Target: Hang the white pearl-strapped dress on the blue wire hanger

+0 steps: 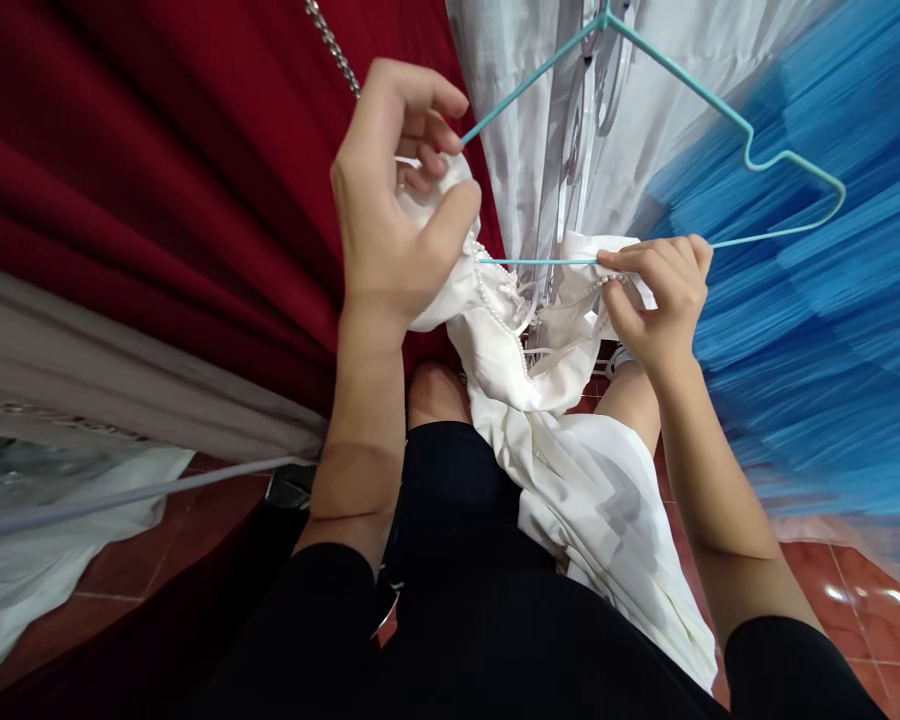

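A white dress (pixel 495 350) with pearl trim hangs down over my lap. The light blue wire hanger (pixel 679 72) is above it, its left end inside the dress's left shoulder. My left hand (pixel 401 190) curls around that white shoulder and the hanger's left end. With thumb and fingertips, my right hand (pixel 660 290) pinches the pearl-edged right side of the neckline against the hanger's bottom bar. The hanger's right end sticks out past my right hand, outside the cloth.
Dark red fabric (pixel 255 180) hangs at the left, and white fabric (pixel 506 100) is behind the hanger. Blue tulle (pixel 810 330) fills the right side. A pale rod (pixel 157 487) crosses the lower left above the red tiled floor (pixel 832 590).
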`<control>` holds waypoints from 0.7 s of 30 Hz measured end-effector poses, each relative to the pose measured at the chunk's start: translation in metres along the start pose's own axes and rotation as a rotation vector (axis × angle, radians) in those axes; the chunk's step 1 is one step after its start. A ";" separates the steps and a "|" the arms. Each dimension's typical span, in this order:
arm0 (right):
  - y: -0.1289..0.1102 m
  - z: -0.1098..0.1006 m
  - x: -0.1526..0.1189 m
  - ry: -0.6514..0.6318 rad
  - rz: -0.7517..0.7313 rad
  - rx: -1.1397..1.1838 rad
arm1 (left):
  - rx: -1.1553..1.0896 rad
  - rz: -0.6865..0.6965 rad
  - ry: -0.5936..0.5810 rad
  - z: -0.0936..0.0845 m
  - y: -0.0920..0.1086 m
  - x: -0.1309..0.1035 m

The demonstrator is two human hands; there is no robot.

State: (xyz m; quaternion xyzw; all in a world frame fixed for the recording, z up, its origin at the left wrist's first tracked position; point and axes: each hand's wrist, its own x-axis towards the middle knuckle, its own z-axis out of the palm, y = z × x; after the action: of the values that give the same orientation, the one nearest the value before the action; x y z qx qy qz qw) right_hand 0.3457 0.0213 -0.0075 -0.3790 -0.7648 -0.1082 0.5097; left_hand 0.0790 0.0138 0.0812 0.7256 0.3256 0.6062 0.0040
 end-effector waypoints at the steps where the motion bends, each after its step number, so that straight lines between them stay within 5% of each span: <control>1: 0.000 0.000 0.000 0.005 -0.001 -0.005 | 0.014 0.024 0.012 0.000 -0.003 -0.005; 9: -0.001 0.002 0.002 0.015 -0.021 -0.038 | 0.023 -0.291 0.122 -0.025 -0.074 -0.037; 17: -0.002 0.005 0.001 -0.044 0.067 -0.047 | 0.159 -0.068 -0.032 -0.007 -0.024 -0.031; 21: 0.001 -0.008 0.005 0.014 0.002 0.003 | 0.136 -0.153 -0.120 -0.011 -0.021 -0.022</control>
State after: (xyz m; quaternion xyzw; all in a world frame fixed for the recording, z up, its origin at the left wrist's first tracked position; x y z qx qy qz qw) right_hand 0.3510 0.0202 0.0005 -0.3780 -0.7611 -0.1093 0.5157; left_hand 0.0580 0.0154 0.0566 0.7324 0.4194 0.5361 0.0204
